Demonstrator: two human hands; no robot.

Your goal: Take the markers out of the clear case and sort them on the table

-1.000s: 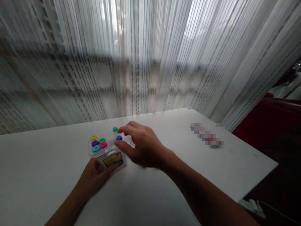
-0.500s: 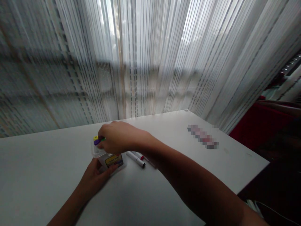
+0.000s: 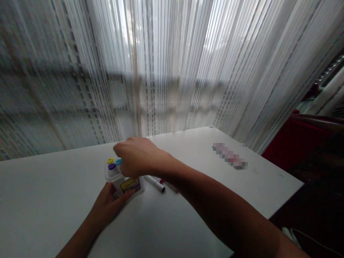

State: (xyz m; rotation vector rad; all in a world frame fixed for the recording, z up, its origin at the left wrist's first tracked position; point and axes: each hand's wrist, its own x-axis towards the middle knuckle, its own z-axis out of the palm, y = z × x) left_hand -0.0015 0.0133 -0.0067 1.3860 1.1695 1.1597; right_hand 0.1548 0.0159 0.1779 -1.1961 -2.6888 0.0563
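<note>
My left hand (image 3: pixel 111 200) grips the lower front of a clear plastic box (image 3: pixel 116 182) with a yellow and dark label, thumb across its front. Upright in the box stand markers: one with a yellow cap (image 3: pixel 110 160), one with a purple cap (image 3: pixel 112 166) and one with a blue cap (image 3: pixel 118 162). Over the box's right part is my right hand (image 3: pixel 137 156), its fingers curled down and mostly hidden behind the back of the hand. What they hold, if anything, cannot be made out. Beside the box lies a white marker (image 3: pixel 156 184) with a dark end.
More pens, one with a red part (image 3: pixel 161 181), lie partly under my right forearm. A blurred-out pinkish long object (image 3: pixel 229 156) rests on the right of the white table (image 3: pixel 53 186). Striped sheer curtains (image 3: pixel 172 71) hang behind the table's far edge.
My right hand has drawn slightly up and right from the purple cap, uncovering the blue cap. The left hand keeps its hold on the box. The view has shifted a little.
</note>
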